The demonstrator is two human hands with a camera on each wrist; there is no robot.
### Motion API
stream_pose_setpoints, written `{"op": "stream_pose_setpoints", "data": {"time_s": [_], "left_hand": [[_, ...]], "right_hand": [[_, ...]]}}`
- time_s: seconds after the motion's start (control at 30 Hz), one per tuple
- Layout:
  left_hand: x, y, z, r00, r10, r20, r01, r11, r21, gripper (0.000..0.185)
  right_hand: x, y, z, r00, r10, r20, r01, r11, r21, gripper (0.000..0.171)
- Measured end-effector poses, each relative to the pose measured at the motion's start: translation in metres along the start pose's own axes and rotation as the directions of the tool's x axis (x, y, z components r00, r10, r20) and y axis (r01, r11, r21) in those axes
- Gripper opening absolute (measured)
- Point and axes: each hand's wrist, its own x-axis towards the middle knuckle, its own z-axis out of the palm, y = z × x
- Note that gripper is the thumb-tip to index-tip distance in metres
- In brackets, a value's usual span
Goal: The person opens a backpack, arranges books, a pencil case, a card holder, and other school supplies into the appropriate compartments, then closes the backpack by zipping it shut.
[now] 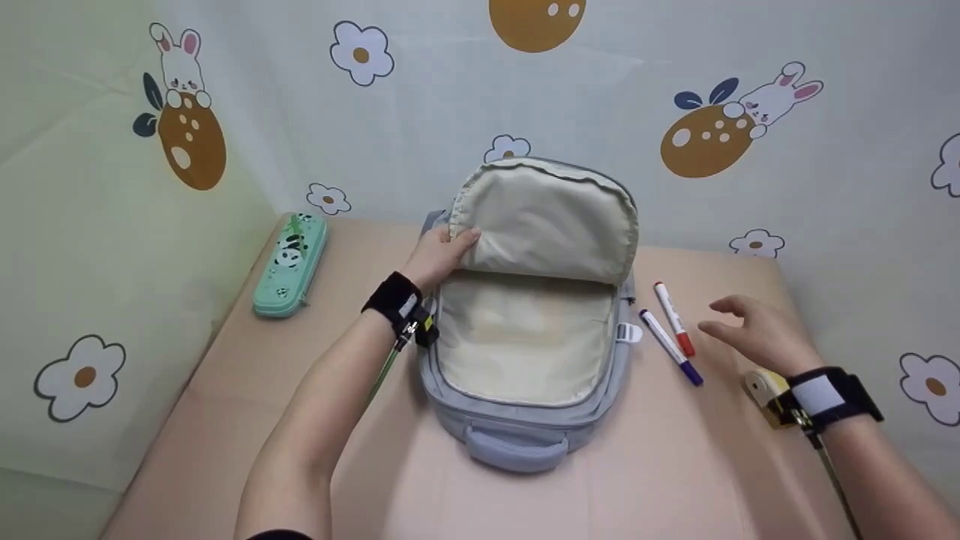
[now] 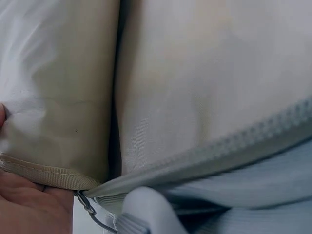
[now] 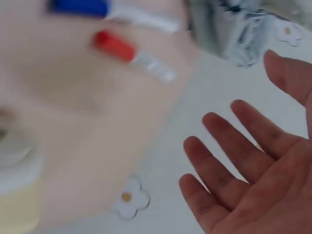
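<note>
A light blue-grey backpack (image 1: 517,442) lies on the table with its front flap (image 1: 551,217) folded up, showing the cream lining (image 1: 525,337). My left hand (image 1: 439,259) pinches the flap's left edge, thumb on the lining and fingers behind. In the left wrist view, the flap's bound edge (image 2: 48,173) passes over the fingers, close to a zipper (image 2: 253,131). My right hand (image 1: 765,334) is in the air right of two markers, fingers spread and holding nothing. One marker has a red cap (image 1: 685,345), the other a dark blue cap (image 1: 691,373).
A mint-green pencil case (image 1: 289,262) with panda pictures lies at the table's left edge. Beneath my right wrist is a yellow and white object (image 1: 766,390), partly hidden. A pale curtain (image 1: 420,135) with rabbits and flowers hangs behind the table.
</note>
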Motion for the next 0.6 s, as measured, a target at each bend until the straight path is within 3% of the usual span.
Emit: {"op": "stream_pose_setpoints", "data": {"time_s": [0.27, 0.6], "left_hand": [[-0.001, 0.001, 0.002, 1.0, 0.0, 0.007, 0.0, 1.0, -0.01, 0.033], [-0.001, 0.0, 0.001, 1.0, 0.007, 0.002, -0.007, 1.0, 0.003, 0.034]], "right_hand": [[-0.036, 0.046, 0.006, 0.988, 0.144, 0.057, -0.13, 0.972, -0.197, 0.094], [-0.055, 0.074, 0.005, 0.937, 0.322, 0.136, -0.301, 0.942, -0.15, 0.11]]}}
